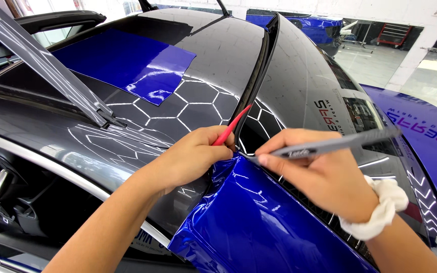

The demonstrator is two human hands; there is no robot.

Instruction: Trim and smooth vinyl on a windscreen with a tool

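Left hand (190, 156): fingers closed round a red tool (231, 126), tip angled up toward the roof seam (254, 83).
Right hand (324, 174): pinching a grey knife (330, 145), blade tip at the film's top corner.
Film (259, 217): glossy blue, creased, draped over the roof's near edge, under both hands.
Roof (289, 76): dark grey; second blue sheet (127, 63) lies flat, well apart, far left.
Wrist: white scrunchie (380, 212).

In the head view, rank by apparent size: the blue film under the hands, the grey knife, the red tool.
1. Blue film
2. Grey knife
3. Red tool, partly hidden in the left hand, so unsure.
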